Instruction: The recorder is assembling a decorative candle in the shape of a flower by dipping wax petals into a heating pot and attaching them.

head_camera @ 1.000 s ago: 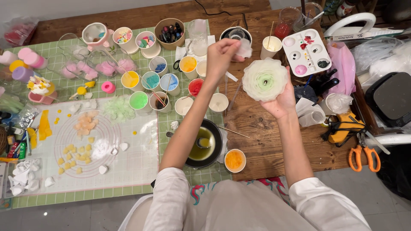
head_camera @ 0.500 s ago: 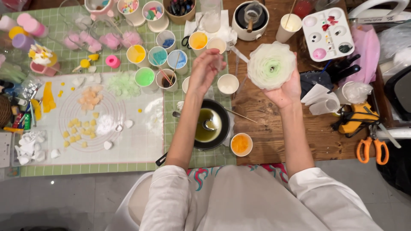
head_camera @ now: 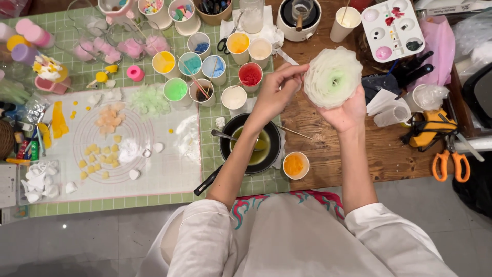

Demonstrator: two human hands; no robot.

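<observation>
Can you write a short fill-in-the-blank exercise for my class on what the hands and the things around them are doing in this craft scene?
1. The right hand holds up a white ____ with a pale green centre.
2. The left hand touches the flower's ____ edge.
3. Beneath the left forearm, a spoon rests in a black ____ of yellow-green liquid.
4. The scissors at the right have ____ handles.

Missing words: flower; left; pan; orange

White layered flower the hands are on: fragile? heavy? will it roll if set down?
The flower is probably fragile: its many thin petals look apt to chip. Likely light, since the right hand carries it on open fingers. Its round shape may rock, though I can't see its base.
</observation>
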